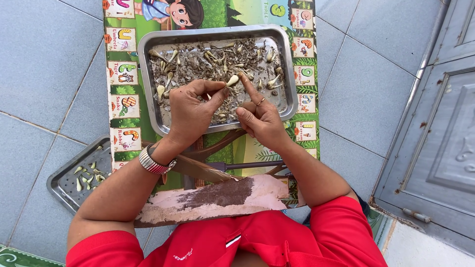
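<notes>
Head view showed the left hand (190,111) fingers pinched shut on a small garlic clove (232,80) over the metal tray (148,47), mid-frame. Right hand (260,116) fingers touched it, half open. It looked light, hard, slippery; best held by its sides.

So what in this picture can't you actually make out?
- Head view: part of the second tray on the floor lies under the picture board and the left forearm.
- The left hand and right hand cover the near part of the metal tray.
- The small bulb pinched at the fingertips is too small to tell whether it is peeled.
- The board's far end is cut off by the top edge.
</notes>
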